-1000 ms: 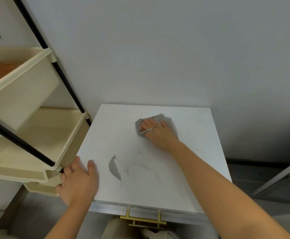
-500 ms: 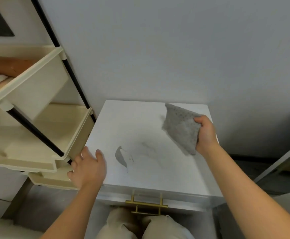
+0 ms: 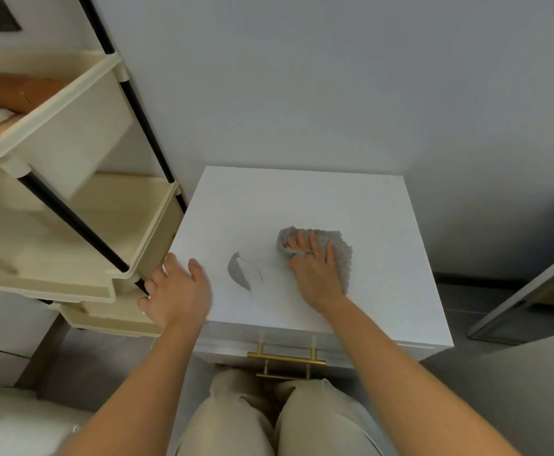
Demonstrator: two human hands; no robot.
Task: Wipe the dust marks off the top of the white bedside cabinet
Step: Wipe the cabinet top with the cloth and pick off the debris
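The white bedside cabinet stands against the grey wall. On its top, left of centre, is a dark grey dust mark with faint smears trailing right of it. My right hand presses flat on a grey cloth in the middle of the top, just right of the mark. My left hand rests on the cabinet's front left corner, fingers apart, holding nothing.
A cream plastic shelf rack with black poles stands close against the cabinet's left side. A gold drawer handle sticks out at the front, above my knees. A dark floor and a frame edge lie to the right.
My right hand had lifted the cloth off the top near the back right; now it has set it down flat in the middle, beside the dark mark. The left hand stayed at the corner.
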